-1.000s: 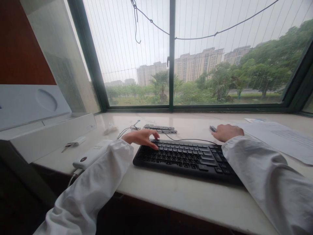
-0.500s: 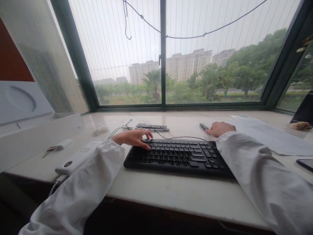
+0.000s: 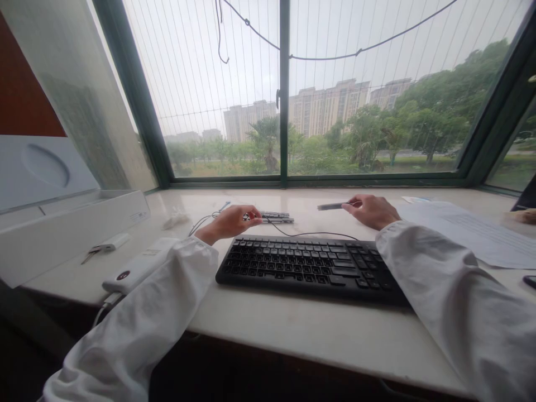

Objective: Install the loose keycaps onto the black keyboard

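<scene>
A black keyboard (image 3: 293, 265) lies on the white counter; its lower rows show bare sockets where keycaps are off. Behind it, loose keycaps (image 3: 278, 217) are lined up in rows, partly hidden by my left hand (image 3: 231, 221). That hand hovers behind the keyboard's left end, thumb and forefinger pinched together; whatever is between them is too small to make out. My right hand (image 3: 374, 211), behind the keyboard's right side, grips a slim dark grey stick-like tool (image 3: 330, 206) pointing left. A thin black cable (image 3: 312, 233) curves behind the keyboard.
On the left are a white power bank (image 3: 140, 265) with a cable, a small white block with keys (image 3: 109, 242), a crumpled clear wrapper (image 3: 176, 219) and a white box (image 3: 75, 226). Printed paper (image 3: 464, 229) lies right, near a phone (image 3: 530, 281). A window stands behind.
My left hand has lifted off the keyboard's upper left keys and moved back toward the loose keycaps, its fingers pinching. The right hand has raised the slim tool and turned it leftward.
</scene>
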Available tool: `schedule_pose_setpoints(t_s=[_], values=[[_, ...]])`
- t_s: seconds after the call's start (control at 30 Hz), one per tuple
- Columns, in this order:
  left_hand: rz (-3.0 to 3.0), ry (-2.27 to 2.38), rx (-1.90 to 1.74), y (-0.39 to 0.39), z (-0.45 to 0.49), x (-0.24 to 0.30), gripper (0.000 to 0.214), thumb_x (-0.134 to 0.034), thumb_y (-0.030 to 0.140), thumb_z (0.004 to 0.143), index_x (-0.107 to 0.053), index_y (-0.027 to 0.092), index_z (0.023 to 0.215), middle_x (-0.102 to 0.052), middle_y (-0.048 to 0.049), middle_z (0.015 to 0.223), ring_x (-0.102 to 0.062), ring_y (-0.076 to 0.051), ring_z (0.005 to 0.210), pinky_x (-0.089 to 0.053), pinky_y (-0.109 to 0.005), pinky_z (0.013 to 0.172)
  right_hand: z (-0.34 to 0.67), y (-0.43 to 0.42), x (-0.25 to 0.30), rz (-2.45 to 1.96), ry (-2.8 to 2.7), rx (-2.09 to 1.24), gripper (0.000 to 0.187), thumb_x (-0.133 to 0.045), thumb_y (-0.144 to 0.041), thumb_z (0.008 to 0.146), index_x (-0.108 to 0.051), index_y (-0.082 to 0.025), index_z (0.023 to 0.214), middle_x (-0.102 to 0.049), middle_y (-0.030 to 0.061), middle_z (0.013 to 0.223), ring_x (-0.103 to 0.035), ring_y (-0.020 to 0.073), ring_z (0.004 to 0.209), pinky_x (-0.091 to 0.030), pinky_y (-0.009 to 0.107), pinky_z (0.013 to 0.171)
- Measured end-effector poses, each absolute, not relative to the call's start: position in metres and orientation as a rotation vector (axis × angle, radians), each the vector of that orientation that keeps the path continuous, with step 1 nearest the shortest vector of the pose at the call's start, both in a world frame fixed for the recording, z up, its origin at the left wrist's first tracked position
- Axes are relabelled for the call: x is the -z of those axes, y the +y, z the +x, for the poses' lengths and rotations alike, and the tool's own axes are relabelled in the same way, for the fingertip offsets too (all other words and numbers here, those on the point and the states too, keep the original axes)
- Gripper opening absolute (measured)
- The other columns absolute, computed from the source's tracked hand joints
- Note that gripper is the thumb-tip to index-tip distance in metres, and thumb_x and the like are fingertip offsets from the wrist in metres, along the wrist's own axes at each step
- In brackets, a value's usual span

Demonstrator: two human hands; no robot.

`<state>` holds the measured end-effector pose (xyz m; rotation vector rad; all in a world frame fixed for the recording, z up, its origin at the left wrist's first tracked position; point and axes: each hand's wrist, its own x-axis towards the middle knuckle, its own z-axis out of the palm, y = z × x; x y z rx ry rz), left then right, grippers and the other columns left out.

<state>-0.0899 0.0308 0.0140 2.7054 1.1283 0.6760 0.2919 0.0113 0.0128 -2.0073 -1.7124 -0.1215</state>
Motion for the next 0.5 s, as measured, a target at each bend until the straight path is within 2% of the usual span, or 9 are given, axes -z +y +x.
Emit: schedule_pose_setpoints(t_s=[0.1, 0.17, 0.3, 0.4, 0.5], values=[[2.644, 1.164, -0.811, 0.031, -0.088, -0.013, 0.040, -0.050, 0.052, 0.087, -0.067, 0.019, 0.100, -0.069, -0.0064, 0.094, -0.062, -0.015, 0.075, -0.049, -0.029, 0.069, 0.273, 0.003, -0.023, -1.685, -1.744, -0.072, 0.038, -0.055, -0.057, 0.077, -0.071, -0.023, 0.084, -0.072, 0.0032, 0.083, -0.062, 0.0201, 0.082, -0.044, 0.030, 0.074], [2.610, 1.096, -0.839, 0.028, -0.085, -0.013, 0.040, -0.050, 0.051, 0.087, -0.066, 0.018, 0.104, -0.069, -0.0071, 0.099, -0.063, -0.015, 0.079, -0.050, -0.029, 0.070, 0.256, -0.004, -0.028, -1.526, -1.755, -0.244, 0.042, -0.057, -0.060, 0.075, -0.071, -0.021, 0.081, -0.072, 0.0040, 0.081, -0.060, 0.0170, 0.071, -0.043, 0.028, 0.064], [2.531, 0.900, -0.747, 0.017, -0.076, -0.016, 0.044, -0.049, 0.050, 0.089, -0.062, 0.019, 0.117, -0.067, -0.0080, 0.110, -0.062, -0.015, 0.091, -0.050, -0.026, 0.073, 0.220, -0.018, -0.030, -1.211, -1.736, -0.650, 0.044, -0.062, -0.058, 0.074, -0.066, -0.016, 0.083, -0.069, 0.0057, 0.076, -0.042, 0.0076, 0.047, -0.031, 0.024, 0.043], [2.505, 0.784, -0.597, 0.010, -0.069, -0.018, 0.041, -0.048, 0.047, 0.090, -0.064, 0.020, 0.115, -0.068, -0.0067, 0.107, -0.062, -0.013, 0.083, -0.049, -0.024, 0.068, 0.197, -0.023, -0.025, -1.025, -1.657, -0.843, 0.040, -0.065, -0.054, 0.074, -0.058, -0.016, 0.082, -0.066, 0.0048, 0.072, -0.032, 0.0043, 0.041, -0.022, 0.023, 0.038], [2.506, 0.626, -0.542, 0.005, -0.065, -0.018, 0.036, -0.055, 0.043, 0.087, -0.068, 0.018, 0.108, -0.070, -0.0066, 0.100, -0.062, -0.013, 0.079, -0.046, -0.023, 0.062, 0.180, -0.028, -0.019, -0.939, -1.612, -0.878, 0.037, -0.063, -0.052, 0.077, -0.052, -0.017, 0.083, -0.065, 0.0037, 0.072, -0.033, 0.0041, 0.042, -0.023, 0.022, 0.038]])
